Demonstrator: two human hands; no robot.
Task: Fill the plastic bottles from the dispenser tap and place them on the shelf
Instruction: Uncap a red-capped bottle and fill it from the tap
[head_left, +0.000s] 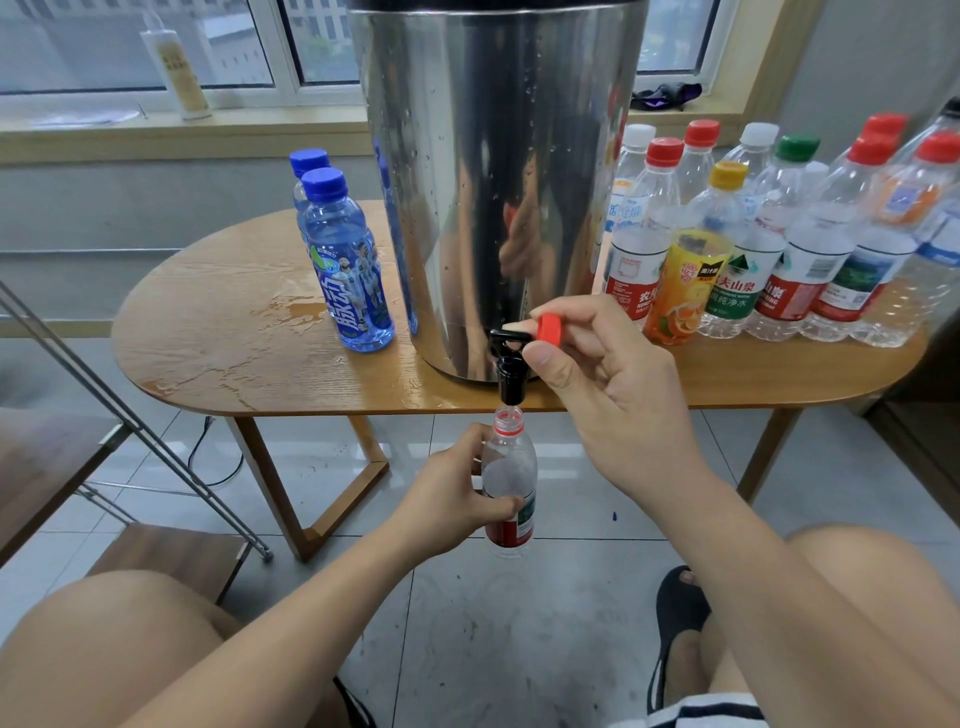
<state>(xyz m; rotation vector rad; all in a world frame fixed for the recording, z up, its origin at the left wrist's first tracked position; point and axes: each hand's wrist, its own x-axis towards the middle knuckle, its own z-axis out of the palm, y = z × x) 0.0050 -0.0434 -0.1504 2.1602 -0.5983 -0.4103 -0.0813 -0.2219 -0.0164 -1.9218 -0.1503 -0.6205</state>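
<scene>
Only the head view to go on here. Left hand (457, 486) is wrapped around the middle of the bottle (510, 467), holding it upright below the table (234, 338) edge with its open mouth right under the tap (510, 364) of the dispenser (493, 182). Right hand (597, 374) is doing double duty: it's got the red cap (549, 329) pinched in its fingers while a fingertip sits on the tap lever, thumb just beside the spout. The bottle looks mostly empty and I honestly can't tell if water is running. The risky bit, imo, is that tiny mouth. If the bottle tilts or drifts off the spout, water goes straight onto the floor tiles, and there's already a puddle (291, 309) on the table near the blue bottles (348, 270). Working the lever could also make the cap slip out and drop. Overfilling is easy too, since the hand hides part of the level. The shelf (171, 556) is off to the left, and a row of bottles (779, 249) waits at the right.
</scene>
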